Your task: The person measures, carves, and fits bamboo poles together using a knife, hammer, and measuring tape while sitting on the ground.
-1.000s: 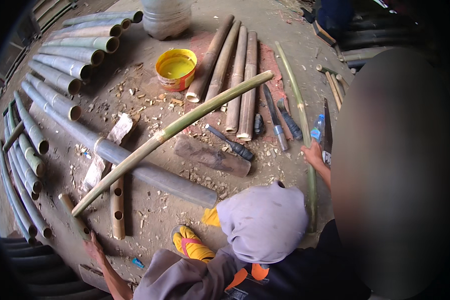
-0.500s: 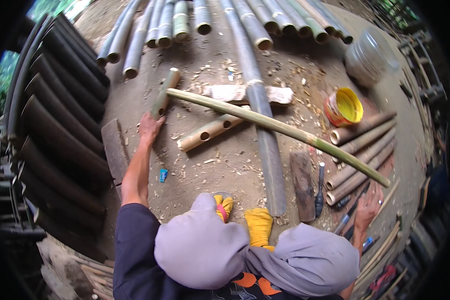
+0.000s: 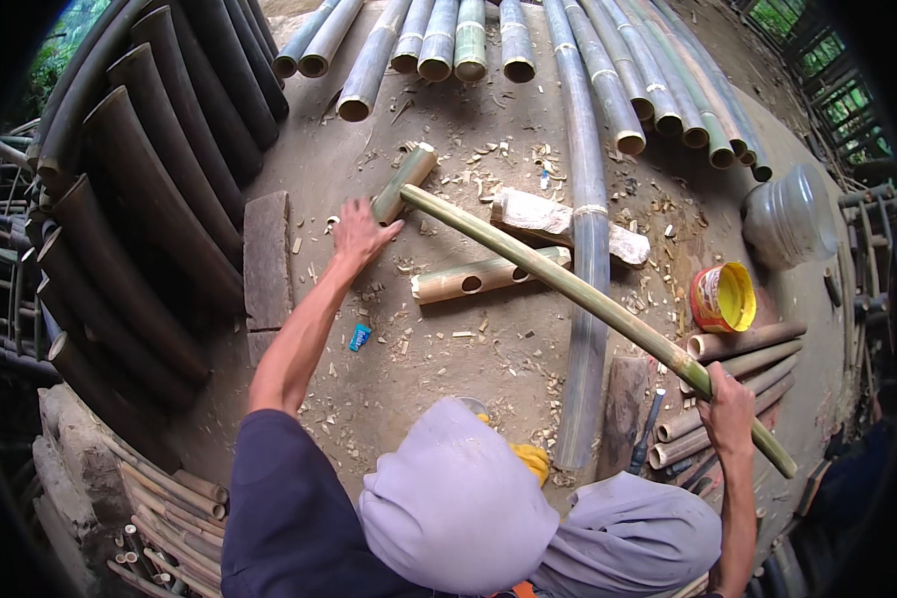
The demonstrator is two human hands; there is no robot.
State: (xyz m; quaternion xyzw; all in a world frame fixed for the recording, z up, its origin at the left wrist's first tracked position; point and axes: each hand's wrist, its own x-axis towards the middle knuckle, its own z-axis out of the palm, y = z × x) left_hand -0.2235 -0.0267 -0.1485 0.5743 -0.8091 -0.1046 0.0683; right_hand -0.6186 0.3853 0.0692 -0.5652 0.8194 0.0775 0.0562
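Observation:
My right hand is wrapped round a slim green bamboo pole near its lower right end. The pole slants up to the left, and its far end meets a short, thick bamboo tube, together forming a T. My left hand is at the tube's lower end, fingers on one side and thumb on the other, and covers that end. Between my arms, a bamboo tube with round holes cut in it lies on the ground. Beyond it, a long grey bamboo pole crosses a pale, rough block.
Long bamboo poles fan out at the far side. Dark, wide bamboo lengths stand at the left. At right are a yellow-and-red tub, a clear plastic jar, cut bamboo tubes and a dark-handled tool. Shavings litter the ground.
My right hand has left the tools on the ground and taken hold of the slim pole. The pole's right end has dropped nearer me. The whole view has shifted.

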